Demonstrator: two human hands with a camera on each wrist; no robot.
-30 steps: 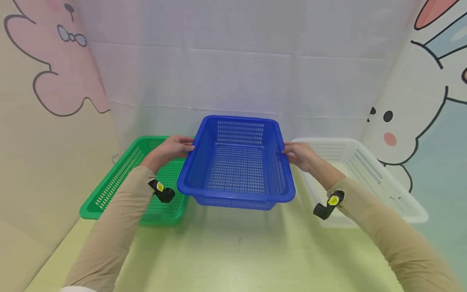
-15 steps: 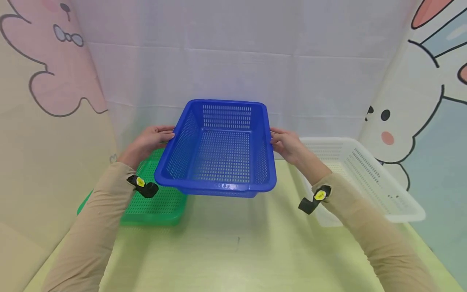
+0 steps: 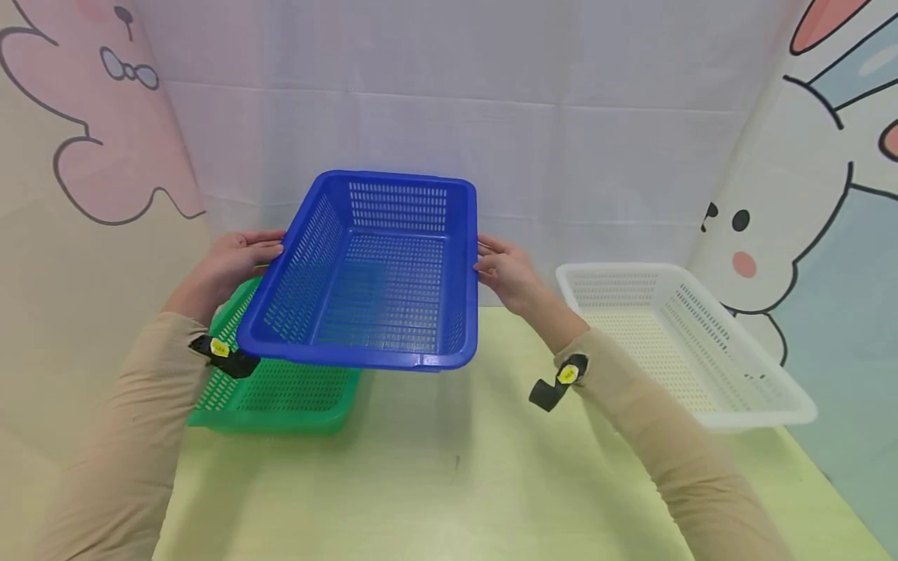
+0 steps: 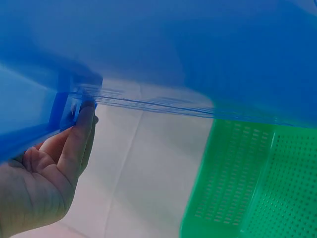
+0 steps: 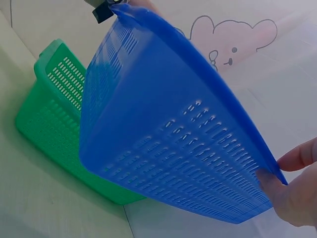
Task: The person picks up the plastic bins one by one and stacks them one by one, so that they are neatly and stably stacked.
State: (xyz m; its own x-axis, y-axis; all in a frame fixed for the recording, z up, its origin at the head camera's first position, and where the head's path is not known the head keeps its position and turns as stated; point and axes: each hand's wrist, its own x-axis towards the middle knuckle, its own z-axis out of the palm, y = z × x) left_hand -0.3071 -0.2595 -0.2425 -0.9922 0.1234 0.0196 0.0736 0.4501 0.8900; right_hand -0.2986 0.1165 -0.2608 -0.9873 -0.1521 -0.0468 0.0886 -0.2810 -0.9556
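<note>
In the head view I hold the deep rectangular blue plastic basket with slotted walls (image 3: 400,300) up over the pale yellow-green counter (image 3: 456,475), its mouth toward me. My left hand (image 3: 235,261) grips its left rim and my right hand (image 3: 512,273) pinches the right one. A wide stretch of counter runs between the green perforated plastic basket (image 3: 302,401) on the left and the white perforated plastic basket (image 3: 666,347) on the right. The blue basket's near left corner overhangs the green one and hides its far part; my right sleeve (image 3: 652,436) crosses in front of the white one. Behind hangs a creased white cloth backdrop (image 3: 449,117).

In the left wrist view the blue wall takes up the top, with my left fingers up against its rim; cloth shows between my hand and the green basket's edge.

The right wrist view adds the blue basket's slotted outer wall, which the head view hides. My right finger and thumb sit on either side of the rim, and the green basket stands on the counter, partly behind the blue one.
</note>
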